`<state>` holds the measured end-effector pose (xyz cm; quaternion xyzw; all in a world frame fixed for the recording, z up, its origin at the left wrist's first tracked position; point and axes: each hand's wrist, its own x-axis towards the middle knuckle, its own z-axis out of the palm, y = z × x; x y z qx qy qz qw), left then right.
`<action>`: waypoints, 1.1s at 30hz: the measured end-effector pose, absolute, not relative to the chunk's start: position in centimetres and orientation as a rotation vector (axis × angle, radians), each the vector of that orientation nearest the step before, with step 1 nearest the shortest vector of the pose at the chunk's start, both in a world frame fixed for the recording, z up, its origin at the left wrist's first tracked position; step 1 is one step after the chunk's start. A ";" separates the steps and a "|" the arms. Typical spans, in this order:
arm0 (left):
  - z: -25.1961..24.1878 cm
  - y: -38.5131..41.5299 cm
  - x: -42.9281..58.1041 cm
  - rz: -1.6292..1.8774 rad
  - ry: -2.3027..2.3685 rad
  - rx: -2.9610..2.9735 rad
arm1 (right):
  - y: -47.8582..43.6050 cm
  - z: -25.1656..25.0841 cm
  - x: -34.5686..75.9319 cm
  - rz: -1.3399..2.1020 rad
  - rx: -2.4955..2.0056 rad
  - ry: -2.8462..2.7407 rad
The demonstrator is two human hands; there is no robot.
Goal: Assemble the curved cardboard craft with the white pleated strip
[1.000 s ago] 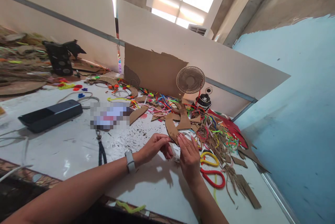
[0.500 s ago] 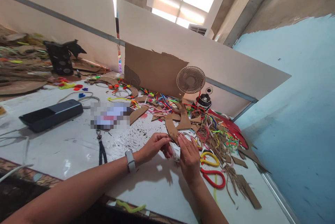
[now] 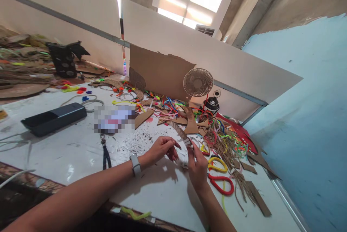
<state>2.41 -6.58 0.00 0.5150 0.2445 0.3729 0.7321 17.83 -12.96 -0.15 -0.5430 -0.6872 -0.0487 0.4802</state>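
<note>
My right hand (image 3: 198, 168) is closed on the lower end of a curved cardboard strip (image 3: 178, 129), which is tilted so its ribbed side shows. A pale band, perhaps tape, crosses the strip near my fingers. Just left of it, my left hand (image 3: 162, 148) hovers with bent fingers, thumb and fingertips apart, and no object visible in it. Beneath and between the hands lies a whitish crumpled thing (image 3: 184, 157), partly hidden. Scissors with yellow and red handles (image 3: 221, 185) rest right of my right hand.
Cardboard scraps (image 3: 192, 125), pipe cleaners and twine strands (image 3: 226, 148) are heaped beyond my hands. A small fan (image 3: 198, 82) stands behind them. A phone (image 3: 115, 119) with a strap and a dark grey case (image 3: 54, 119) lie on the left. A partition (image 3: 203, 43) borders the table (image 3: 159, 195).
The curved cardboard has been turned from its flat brown face to its ribbed side. My left fingers have come away from it; my right hand's grip has shifted.
</note>
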 end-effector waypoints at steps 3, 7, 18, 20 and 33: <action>-0.5 -6.2 2.5 0.806 0.570 1.137 | -12.9 0.2 17.6 0.317 -1.345 -1.443; -1.0 -5.8 2.5 0.804 0.614 1.150 | -12.4 0.3 17.5 0.777 -1.178 -1.124; -1.4 -5.0 2.5 0.808 0.716 1.123 | -12.0 0.6 17.7 1.008 -1.055 -0.774; -1.6 -4.8 2.5 0.819 0.751 1.102 | -12.0 0.8 17.6 1.025 -1.052 -0.732; -2.0 -4.2 2.4 0.927 0.781 1.061 | -12.0 0.5 17.3 1.155 -1.010 -0.654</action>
